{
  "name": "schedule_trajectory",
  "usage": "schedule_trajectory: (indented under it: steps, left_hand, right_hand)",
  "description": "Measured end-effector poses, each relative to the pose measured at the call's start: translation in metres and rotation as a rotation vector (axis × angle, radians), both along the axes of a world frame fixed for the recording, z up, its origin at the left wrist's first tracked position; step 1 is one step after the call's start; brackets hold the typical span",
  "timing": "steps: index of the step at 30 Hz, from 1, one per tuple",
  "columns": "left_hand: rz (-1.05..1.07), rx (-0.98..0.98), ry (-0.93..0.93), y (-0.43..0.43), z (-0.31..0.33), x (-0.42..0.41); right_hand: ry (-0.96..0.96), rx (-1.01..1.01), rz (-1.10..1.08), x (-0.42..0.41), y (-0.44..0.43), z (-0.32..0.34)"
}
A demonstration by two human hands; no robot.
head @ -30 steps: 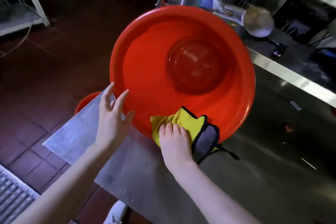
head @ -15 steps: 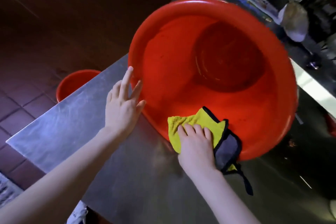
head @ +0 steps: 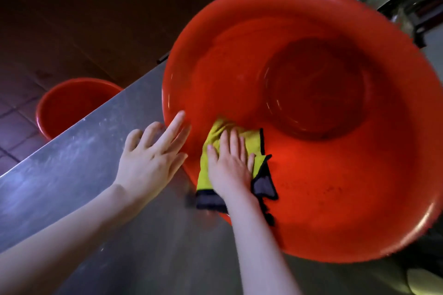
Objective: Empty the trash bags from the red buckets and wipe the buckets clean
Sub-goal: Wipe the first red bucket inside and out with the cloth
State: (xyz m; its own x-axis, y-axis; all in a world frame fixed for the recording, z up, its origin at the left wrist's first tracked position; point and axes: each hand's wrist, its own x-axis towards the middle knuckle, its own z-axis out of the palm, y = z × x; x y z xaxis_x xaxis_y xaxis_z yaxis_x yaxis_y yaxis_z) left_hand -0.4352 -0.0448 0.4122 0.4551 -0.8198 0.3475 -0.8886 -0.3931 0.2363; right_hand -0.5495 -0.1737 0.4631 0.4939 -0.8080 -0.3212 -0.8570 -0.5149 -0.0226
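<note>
The right hand (head: pixel 230 165) lies flat, its fingers (head: pixel 236 142) straight and slightly spread, pressing a yellow cleaning cloth (head: pixel 217 151) against the near inner wall of a large red bucket (head: pixel 335 187). The hand does not clutch the cloth; it pins it under the palm and fingers. The cloth's yellow face shows ahead of and to the left of the fingertips, while its grey backing and black edging stick out at the wrist on both sides, one corner hanging over the bucket's rim toward the table.

The left hand (head: pixel 151 158) is open just beside it, fingers (head: pixel 171 127) extended and fanned apart, with the fingertips touching the outside of the bucket's rim and the heel of the hand above the table. It grips nothing.

The bucket is tipped on its side on a stainless steel table (head: pixel 79 170), its mouth facing the camera, so the round bottom shows deep inside. Dark specks dot the inner wall to the right of the cloth.

A second red bucket (head: pixel 69 105) stands on the tiled floor (head: pixel 16 122) beyond the table's left edge, well apart from both hands.
</note>
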Motion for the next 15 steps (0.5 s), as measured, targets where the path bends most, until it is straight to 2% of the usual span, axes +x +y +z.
schedule_trajectory:
  steps: [4,8,11,15]
  left_hand:
    - [-0.016,0.012,0.002,0.003,0.0,0.0]
    - [-0.023,0.038,0.002,0.003,-0.003,-0.013]
    - [0.006,0.082,0.055,0.003,0.002,-0.025]
    - [-0.006,0.179,0.103,0.006,0.016,-0.027]
  right_hand:
    - [0.039,-0.083,-0.206,0.017,-0.075,-0.008]
    - [0.027,-0.162,-0.258,0.02,-0.106,-0.007]
    - [-0.012,-0.184,-0.33,0.017,-0.065,-0.009]
    - [-0.027,-0.184,-0.153,0.0,0.022,-0.013]
